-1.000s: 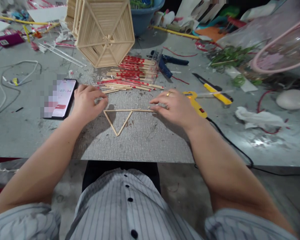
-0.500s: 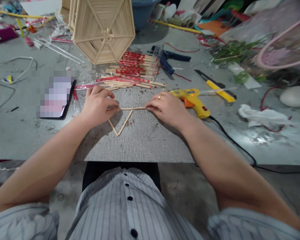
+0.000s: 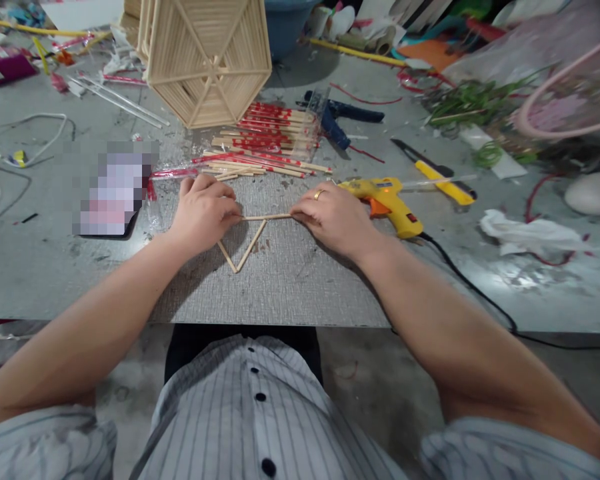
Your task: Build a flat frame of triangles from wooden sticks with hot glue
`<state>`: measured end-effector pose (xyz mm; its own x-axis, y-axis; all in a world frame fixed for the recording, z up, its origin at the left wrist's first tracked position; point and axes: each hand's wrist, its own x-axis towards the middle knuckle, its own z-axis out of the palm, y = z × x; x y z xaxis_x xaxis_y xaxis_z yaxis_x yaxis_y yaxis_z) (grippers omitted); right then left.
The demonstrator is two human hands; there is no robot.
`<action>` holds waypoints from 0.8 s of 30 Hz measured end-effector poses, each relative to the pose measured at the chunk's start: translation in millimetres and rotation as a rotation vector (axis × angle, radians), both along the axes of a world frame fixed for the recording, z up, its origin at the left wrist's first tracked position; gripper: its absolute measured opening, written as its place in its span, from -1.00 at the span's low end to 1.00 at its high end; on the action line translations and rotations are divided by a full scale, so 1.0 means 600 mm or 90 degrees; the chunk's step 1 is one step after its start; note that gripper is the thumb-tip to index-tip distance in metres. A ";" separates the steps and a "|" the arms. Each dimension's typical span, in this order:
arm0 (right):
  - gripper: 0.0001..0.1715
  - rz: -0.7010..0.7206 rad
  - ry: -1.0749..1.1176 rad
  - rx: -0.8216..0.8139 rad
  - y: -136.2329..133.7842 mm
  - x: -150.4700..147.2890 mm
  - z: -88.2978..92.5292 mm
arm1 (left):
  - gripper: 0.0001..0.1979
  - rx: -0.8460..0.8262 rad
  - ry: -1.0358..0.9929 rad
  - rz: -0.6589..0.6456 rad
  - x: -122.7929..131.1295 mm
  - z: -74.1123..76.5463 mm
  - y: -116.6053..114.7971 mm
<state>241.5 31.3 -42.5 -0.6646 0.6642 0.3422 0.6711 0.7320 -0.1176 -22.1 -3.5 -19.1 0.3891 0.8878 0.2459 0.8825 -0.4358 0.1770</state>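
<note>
A thin wooden stick (image 3: 267, 217) lies crosswise between my hands. Its left end is pinched in the fingers of my left hand (image 3: 207, 210), and my right hand (image 3: 333, 217), with a ring on one finger, pinches the right end. Just below, two short sticks joined in a V (image 3: 237, 269) rest on the grey table; the left arm of the V runs up under my left hand, where its end is hidden. Beside my right hand lies a yellow glue gun (image 3: 397, 207), its nozzle partly covered by the hand.
Red-patterned chopsticks (image 3: 275, 137) lie in a pile beyond my hands, below a hexagonal stick structure (image 3: 210, 67). A phone (image 3: 113, 197) is at left. Blue pliers-like cutters (image 3: 340, 120) and a yellow utility knife (image 3: 443, 180) lie at right. The glue gun's cord (image 3: 470, 287) crosses the table edge.
Both hands keep hold of the stick in nearly the same place. The fingers of my left hand have shifted slightly, and the V of sticks stays put.
</note>
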 end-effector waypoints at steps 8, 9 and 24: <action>-0.68 0.017 0.012 0.017 0.002 0.000 -0.002 | -0.78 0.069 -0.012 -0.059 -0.007 -0.019 0.008; -0.69 0.019 0.011 0.017 0.002 0.001 -0.002 | -0.78 0.083 -0.012 -0.062 -0.008 -0.021 0.009; -0.70 0.014 0.008 0.013 -0.001 -0.002 0.002 | -0.79 0.101 -0.006 -0.060 -0.010 -0.024 0.011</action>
